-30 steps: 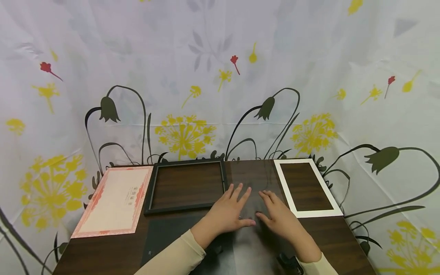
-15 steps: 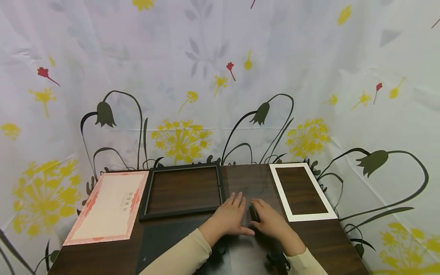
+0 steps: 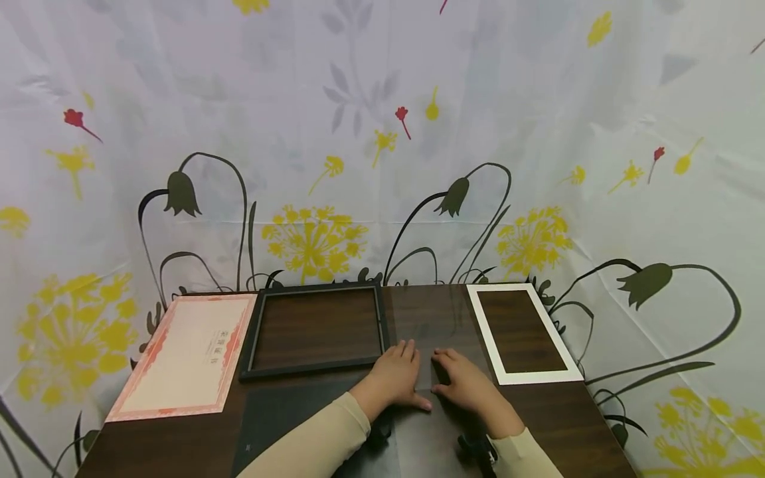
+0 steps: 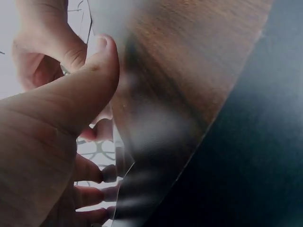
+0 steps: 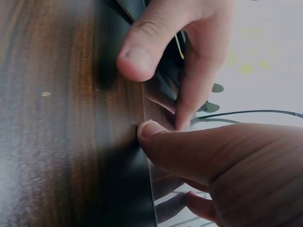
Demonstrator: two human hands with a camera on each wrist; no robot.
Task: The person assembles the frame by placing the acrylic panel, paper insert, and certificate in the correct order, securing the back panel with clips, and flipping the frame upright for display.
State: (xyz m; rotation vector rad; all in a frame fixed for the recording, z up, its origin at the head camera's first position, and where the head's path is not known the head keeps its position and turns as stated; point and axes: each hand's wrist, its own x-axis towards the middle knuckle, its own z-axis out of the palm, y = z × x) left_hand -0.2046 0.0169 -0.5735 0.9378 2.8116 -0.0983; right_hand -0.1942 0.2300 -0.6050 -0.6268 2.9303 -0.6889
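Observation:
In the head view my left hand [image 3: 394, 375] rests with its fingertips on the glossy surface just below the right corner of a black picture frame [image 3: 317, 370]. My right hand [image 3: 469, 382] touches down opposite, its fingers lightly bent. Between and beneath them lies what looks like a thin clear sheet [image 3: 424, 332], visible by its reflections. In the left wrist view the left thumb [image 4: 102, 61] extends over the sheet's edge. The right thumb [image 5: 151, 132] meets that edge in the right wrist view. Neither hand is seen gripping it.
A pink-bordered certificate [image 3: 185, 352] lies at the left. Right of the hands is a white mat frame [image 3: 540, 378]. A dark flat board [image 3: 257, 425] lies under the left forearm. Behind the table [image 3: 556, 425] hangs a flower-printed cloth [image 3: 358, 146].
The head view has shifted slightly. Both hands have come down from spread fingers to more bent ones at the surface, staying close together. Frame, certificate and mat lie as before.

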